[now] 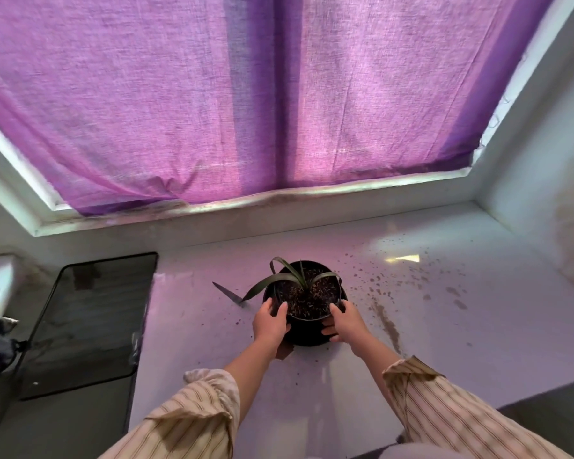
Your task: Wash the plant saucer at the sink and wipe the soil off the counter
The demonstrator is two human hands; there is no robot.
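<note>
Purple curtain (246, 94) fills the upper view, over a pale counter (212, 342); a dark glass panel (90, 323) lies at nine o'clock. At centre we see a black pot (307, 332) with a thin-leaved plant (295, 276). Our left hand (270, 321) and right hand (343, 323) are both curled round the pot's sides, clamped on it. We judge the opening step: lifting the pot to free the saucer (344, 294), a dark rim showing just beyond the pot's right edge. Next calls for a level lift, soil kept in. Spilled soil (386, 289) speckles the counter from two to four o'clock.
</note>
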